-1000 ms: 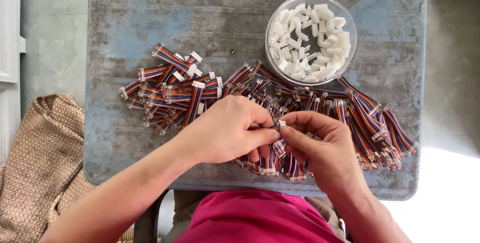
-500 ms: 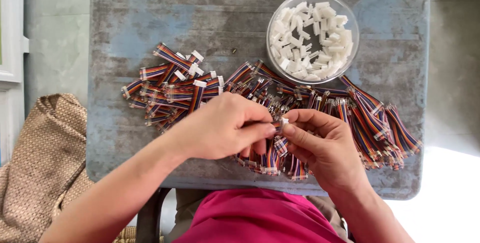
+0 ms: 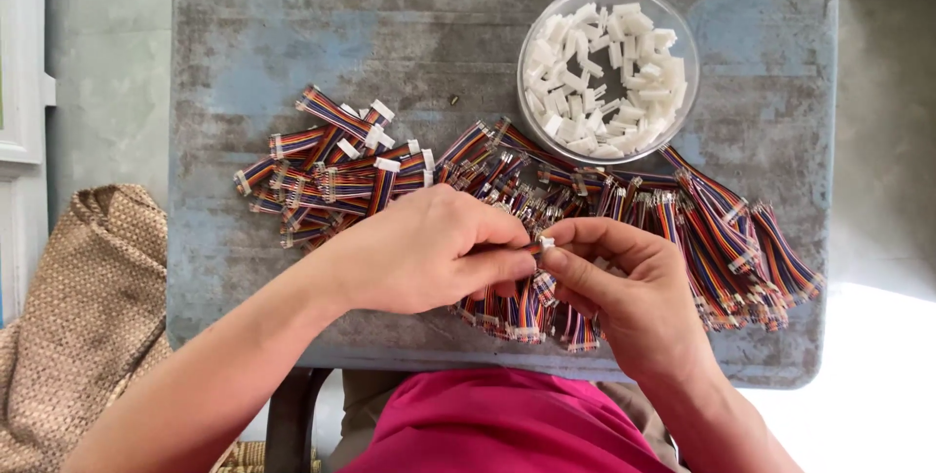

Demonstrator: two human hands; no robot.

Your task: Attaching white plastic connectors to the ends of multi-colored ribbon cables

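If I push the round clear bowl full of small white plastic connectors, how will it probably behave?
The clear bowl would probably slide, not tip: it looks wide, low and flat on the worn blue table. It likely feels light, since the white connectors are small plastic pieces. Piled near the rim, a few might spill.

Single head view, straight down, close over worn table.

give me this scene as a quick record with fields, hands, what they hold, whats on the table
left hand: pinches a striped ribbon cable piece at its end
right hand: pinches a small white connector against that end
bowl: clear round bowl full of white connectors, far right of table
cables: loose pile of cable pieces, some with white ends
table: worn blue-grey top
beside table: woven bag
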